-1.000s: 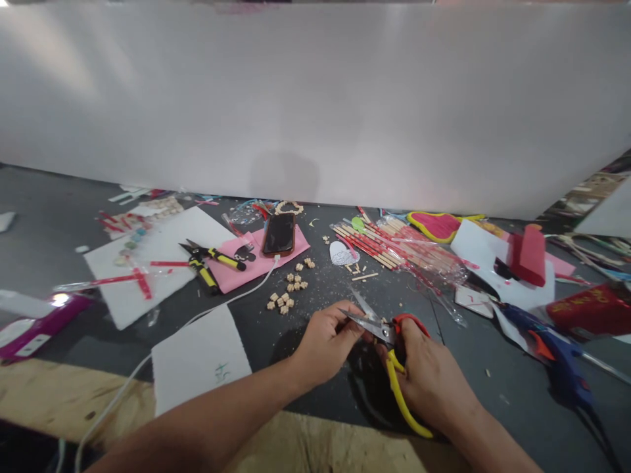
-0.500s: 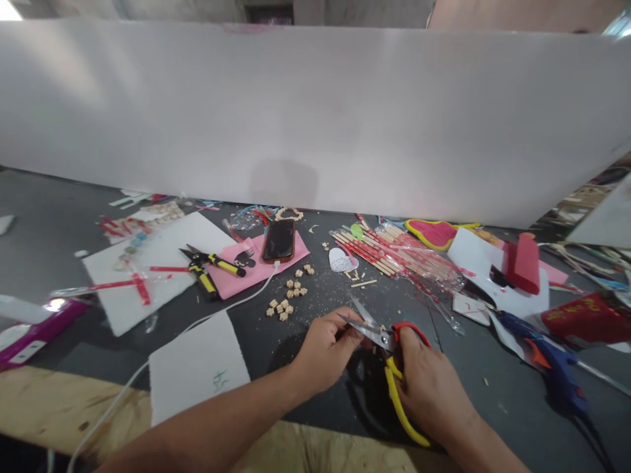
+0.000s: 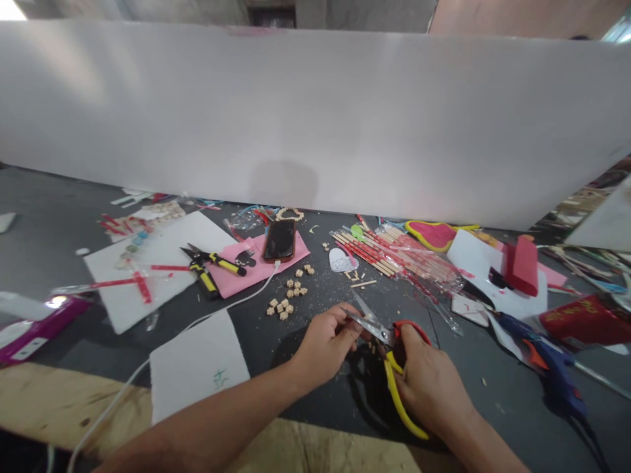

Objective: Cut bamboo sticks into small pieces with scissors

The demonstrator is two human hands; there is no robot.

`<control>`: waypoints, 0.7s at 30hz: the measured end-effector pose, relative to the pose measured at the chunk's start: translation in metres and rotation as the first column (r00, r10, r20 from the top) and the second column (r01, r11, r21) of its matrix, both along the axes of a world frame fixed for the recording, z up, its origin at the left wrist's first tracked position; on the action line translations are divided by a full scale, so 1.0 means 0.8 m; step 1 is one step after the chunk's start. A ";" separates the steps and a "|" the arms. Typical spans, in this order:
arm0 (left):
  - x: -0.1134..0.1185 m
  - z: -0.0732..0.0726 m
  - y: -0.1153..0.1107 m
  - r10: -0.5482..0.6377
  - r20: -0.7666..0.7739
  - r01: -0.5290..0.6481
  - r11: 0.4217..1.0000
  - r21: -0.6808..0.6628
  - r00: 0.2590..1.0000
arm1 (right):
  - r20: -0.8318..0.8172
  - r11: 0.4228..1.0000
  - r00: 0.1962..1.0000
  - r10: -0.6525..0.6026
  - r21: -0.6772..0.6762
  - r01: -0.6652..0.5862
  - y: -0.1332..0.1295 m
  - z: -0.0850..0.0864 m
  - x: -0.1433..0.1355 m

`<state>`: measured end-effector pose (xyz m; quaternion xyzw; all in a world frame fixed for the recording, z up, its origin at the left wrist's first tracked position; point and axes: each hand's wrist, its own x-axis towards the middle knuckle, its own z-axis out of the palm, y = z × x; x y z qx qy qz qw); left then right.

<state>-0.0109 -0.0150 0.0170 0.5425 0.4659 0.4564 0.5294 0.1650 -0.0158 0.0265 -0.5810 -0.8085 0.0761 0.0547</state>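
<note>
My right hand (image 3: 434, 378) grips a pair of scissors (image 3: 377, 328) with red and yellow handles. The blades are parted and point up and left, across the fingertips of my left hand (image 3: 323, 345). Those fingers are pinched together at the blades; whatever is between them is hidden or too small to name. Small wooden bits lie on the dark table under the scissors. Beyond my left hand sit several small clusters of wooden pieces (image 3: 283, 309). A short thin stick (image 3: 363, 284) lies farther back, close to a white paper cutout (image 3: 341, 260).
Red-and-wood sticks (image 3: 369, 253) lie in plastic wrap. A phone (image 3: 280, 240) rests on pink sheets, beside yellow-handled pliers (image 3: 210, 266). White card (image 3: 197, 368) lies at front left. At right are a blue glue gun (image 3: 557, 374) and a red can (image 3: 582, 320). A white panel (image 3: 315, 118) stands behind.
The scissors' blades have shifted slightly up at the left fingertips, and the left hand has tilted a little. Things on the table stay in place.
</note>
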 end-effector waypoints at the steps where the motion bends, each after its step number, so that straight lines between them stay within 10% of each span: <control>1: 0.000 0.001 0.000 -0.012 -0.024 0.012 1.000 0.011 1.000 | 0.006 1.000 1.000 -0.001 0.001 0.001 0.000 0.000 0.000; 21: -0.015 0.013 -0.001 -0.251 0.379 0.387 0.857 -0.341 0.891 | -0.082 0.986 0.983 0.165 0.009 -0.165 0.004 -0.002 0.009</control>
